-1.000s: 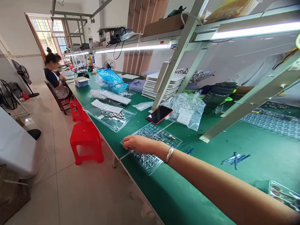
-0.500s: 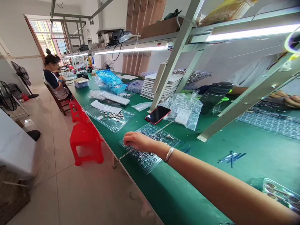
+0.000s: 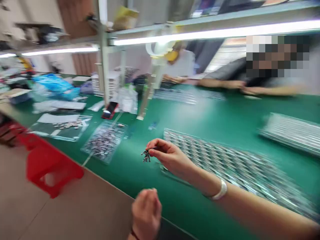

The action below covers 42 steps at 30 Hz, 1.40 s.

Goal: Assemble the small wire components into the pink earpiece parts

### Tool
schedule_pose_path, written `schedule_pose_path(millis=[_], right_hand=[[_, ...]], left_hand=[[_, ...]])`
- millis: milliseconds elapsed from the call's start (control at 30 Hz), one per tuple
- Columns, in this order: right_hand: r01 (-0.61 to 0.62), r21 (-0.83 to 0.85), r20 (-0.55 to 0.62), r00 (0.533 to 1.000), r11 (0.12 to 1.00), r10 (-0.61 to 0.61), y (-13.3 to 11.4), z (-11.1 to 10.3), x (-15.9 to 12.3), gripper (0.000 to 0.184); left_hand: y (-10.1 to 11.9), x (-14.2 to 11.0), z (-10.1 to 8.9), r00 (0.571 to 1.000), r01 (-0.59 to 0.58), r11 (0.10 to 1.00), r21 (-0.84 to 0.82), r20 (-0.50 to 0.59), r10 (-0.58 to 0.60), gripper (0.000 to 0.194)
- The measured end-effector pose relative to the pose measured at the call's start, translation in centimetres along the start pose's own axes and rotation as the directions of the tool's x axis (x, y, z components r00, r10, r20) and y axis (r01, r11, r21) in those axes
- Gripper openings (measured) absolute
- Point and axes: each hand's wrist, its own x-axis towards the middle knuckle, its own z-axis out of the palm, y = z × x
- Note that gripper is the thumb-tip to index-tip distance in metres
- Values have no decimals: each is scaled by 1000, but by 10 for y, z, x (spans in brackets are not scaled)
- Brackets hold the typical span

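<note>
My right hand (image 3: 172, 155), a silver bangle on its wrist, pinches a small cluster of dark, shiny metal parts (image 3: 146, 156) between thumb and fingers above the table. Their exact kind is too small to tell. My left hand (image 3: 147, 211) is closed and blurred at the table's front edge; what its fingers hold, if anything, is hidden. Left of my right hand lies a clear plastic tray (image 3: 120, 135) heaped with small metal parts (image 3: 103, 141). Beneath and beyond my right forearm stretches a long clear tray (image 3: 212, 151) with rows of metallic pieces.
A phone (image 3: 110, 110) lies near a shelf post (image 3: 103, 66). Another clear tray stack (image 3: 295, 131) is at the right. Across the green table (image 3: 200, 115) two people sit with hands at work. A red stool (image 3: 55, 166) stands at the front left.
The view has swung right. My right hand has left the tray of small metal parts and now carries some of them rightward. My left hand has come into view.
</note>
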Motion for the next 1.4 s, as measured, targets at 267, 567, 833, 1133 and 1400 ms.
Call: schedule_pose_path(millis=[267, 567, 833, 1133, 1400], right_hand=[[-188, 39, -788, 598, 981, 146, -11, -139, -256, 39], [-188, -188, -880, 468, 964, -80, 36, -178, -307, 20], [-238, -512, -657, 727, 825, -198, 10, -213, -377, 17], [-269, -670, -546, 810, 692, -213, 15, -224, -368, 22], [-168, -728, -420, 875, 664, -239, -1, -190, -357, 24]], left_hand=[[0, 52, -2, 972, -161, 924, 346, -106, 209, 10], [111, 45, 41, 978, -175, 984, 45, 121, 169, 12], [185, 31, 96, 926, -88, 983, -161, 352, 140, 16], [240, 15, 162, 705, -259, 954, -152, 645, 295, 23], [219, 44, 162, 634, -523, 847, 90, 706, 317, 28]])
